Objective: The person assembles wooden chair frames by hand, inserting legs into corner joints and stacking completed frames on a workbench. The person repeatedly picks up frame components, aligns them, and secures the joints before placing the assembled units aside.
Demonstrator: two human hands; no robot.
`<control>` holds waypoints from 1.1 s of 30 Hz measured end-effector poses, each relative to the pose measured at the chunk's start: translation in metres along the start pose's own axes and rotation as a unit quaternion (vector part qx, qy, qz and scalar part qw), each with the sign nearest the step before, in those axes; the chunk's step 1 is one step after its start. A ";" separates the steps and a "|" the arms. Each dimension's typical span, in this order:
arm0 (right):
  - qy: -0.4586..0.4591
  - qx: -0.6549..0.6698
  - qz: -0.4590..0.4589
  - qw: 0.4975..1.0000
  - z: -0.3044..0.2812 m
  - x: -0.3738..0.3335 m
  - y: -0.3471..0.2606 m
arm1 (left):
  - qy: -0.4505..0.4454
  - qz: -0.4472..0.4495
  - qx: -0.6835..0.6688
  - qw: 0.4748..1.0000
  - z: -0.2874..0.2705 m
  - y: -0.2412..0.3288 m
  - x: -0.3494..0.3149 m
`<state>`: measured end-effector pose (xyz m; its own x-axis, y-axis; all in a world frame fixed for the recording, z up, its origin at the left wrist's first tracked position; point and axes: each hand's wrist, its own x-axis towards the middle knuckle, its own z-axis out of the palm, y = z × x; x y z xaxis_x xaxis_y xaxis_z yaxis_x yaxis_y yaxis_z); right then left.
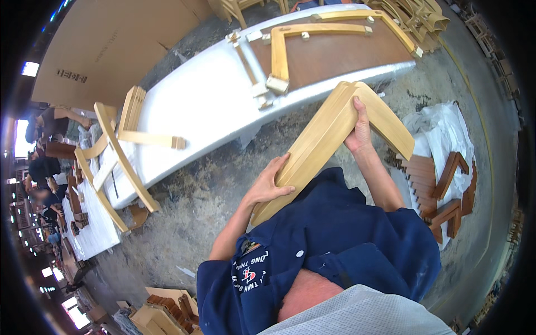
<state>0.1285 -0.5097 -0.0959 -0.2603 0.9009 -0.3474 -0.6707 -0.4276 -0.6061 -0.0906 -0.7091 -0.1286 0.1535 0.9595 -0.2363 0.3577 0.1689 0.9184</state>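
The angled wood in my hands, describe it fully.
The angled wood looks pale and smooth, with lengthwise lines, perhaps several matching pieces together. Its long arm slants up rightward to a corner; the shorter arm drops right. Your left hand grips the long arm's lower part, your right hand near the corner.

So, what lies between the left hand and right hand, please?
The head view shows L-shaped wooden pieces, their long section between left hand and right hand.

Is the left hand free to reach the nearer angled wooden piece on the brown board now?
Probably not: the left hand is gripping the lower part of the pale wooden stack. Otherwise the way to the angled wooden piece looks clear.
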 end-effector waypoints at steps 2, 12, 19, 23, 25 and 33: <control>0.003 -0.001 0.002 1.000 -0.021 0.052 -0.030 | -0.005 0.000 -0.002 1.000 0.004 0.008 0.065; 0.130 -0.023 0.041 0.990 -0.108 0.300 -0.173 | -0.108 -0.062 -0.128 0.984 0.011 0.060 0.361; 0.227 -0.013 0.029 0.973 -0.128 0.410 -0.212 | -0.178 -0.139 -0.158 0.961 -0.015 0.075 0.490; 0.247 -0.009 0.041 0.968 -0.162 0.461 -0.228 | -0.221 -0.123 -0.216 0.943 -0.015 0.054 0.558; 0.249 -0.026 0.050 0.967 -0.154 0.471 -0.231 | -0.225 -0.143 -0.216 0.939 -0.024 0.062 0.569; 0.256 -0.174 0.089 0.947 -0.172 0.525 -0.247 | -0.258 -0.174 -0.004 0.950 -0.051 0.085 0.633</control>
<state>0.2767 0.0555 -0.2519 0.0833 0.6953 -0.7139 -0.3555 -0.6485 -0.6731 -0.0103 -0.0756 -0.1842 0.4592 0.6077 -0.6479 0.4631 0.4586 0.7584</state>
